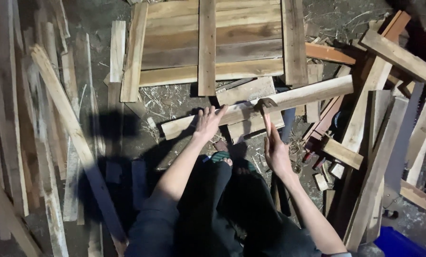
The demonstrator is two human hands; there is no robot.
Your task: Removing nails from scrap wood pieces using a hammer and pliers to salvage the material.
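Hammering looks to be the step in hand: the right hand [275, 151] is closed around the handle of a claw hammer [266, 105], whose dark metal head rests on or just above a long pale plank [289, 99] lying aslant on the ground in front of the person's knees, while the left hand [208, 121] lies open, fingers spread, pressing flat on the same plank near its lower end. Judging by this, the next stroke calls for the plank to be held steady and the spread fingers to be kept apart from the hammer head. That plank is rough-sawn, light and straight-edged, and it lies across shorter offcuts. Beyond it sits a wooden panel [213, 43] of broad boards crossed by three upright battens, weathered grey-brown. Loose slats [65, 119], splintery and uneven, lie on the dirt floor, which is strewn with shavings
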